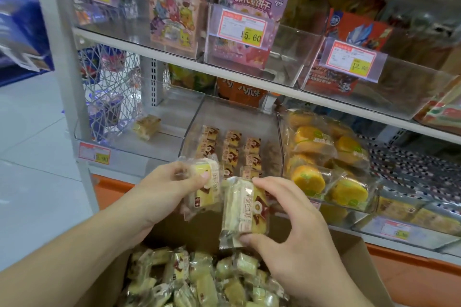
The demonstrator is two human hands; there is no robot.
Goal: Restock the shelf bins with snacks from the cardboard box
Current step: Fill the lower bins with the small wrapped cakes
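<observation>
The left hand holds one wrapped cake just in front of the middle clear bin. The right hand pinches a second wrapped cake beside it, also in front of this bin. Below the bin, the cardboard box is full of the same cakes. Right of the bin lie bags of orange cakes

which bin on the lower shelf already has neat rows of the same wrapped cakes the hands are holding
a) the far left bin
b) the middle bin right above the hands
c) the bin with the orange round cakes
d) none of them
b: the middle bin holds rows of wrapped cakes matching those gripped by the left hand and right hand.
</observation>
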